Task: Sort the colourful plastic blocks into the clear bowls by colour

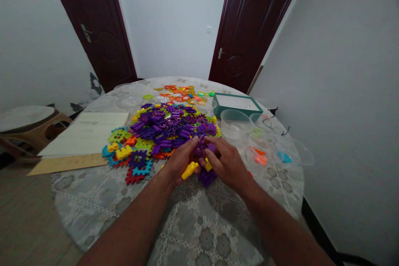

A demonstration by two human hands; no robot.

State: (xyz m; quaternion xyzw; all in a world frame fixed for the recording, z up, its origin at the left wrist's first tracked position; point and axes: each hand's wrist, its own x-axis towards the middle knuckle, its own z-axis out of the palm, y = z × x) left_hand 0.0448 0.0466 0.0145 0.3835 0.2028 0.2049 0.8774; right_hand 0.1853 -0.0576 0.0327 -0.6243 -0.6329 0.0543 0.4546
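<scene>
My left hand (182, 158) and my right hand (225, 158) meet over the near side of a round table. Between their fingers is a purple plastic building piece (202, 146), partly covered by the fingertips. Joined to it or held along with it are a yellow connector (189, 170) below my left fingers and more purple pieces (207, 178) hanging beneath. How these parts join is hidden. Just beyond my hands lies a heap of purple, yellow, green, blue and red gear-like building pieces (165, 122).
An open pad of paper (84, 133) lies at the left. Clear plastic tubs (235, 124) stand at the right, some with orange or blue pieces, beside a green-edged box (237, 102). Small orange pieces (177, 91) are spread at the back. A stool (28, 118) stands left of the table.
</scene>
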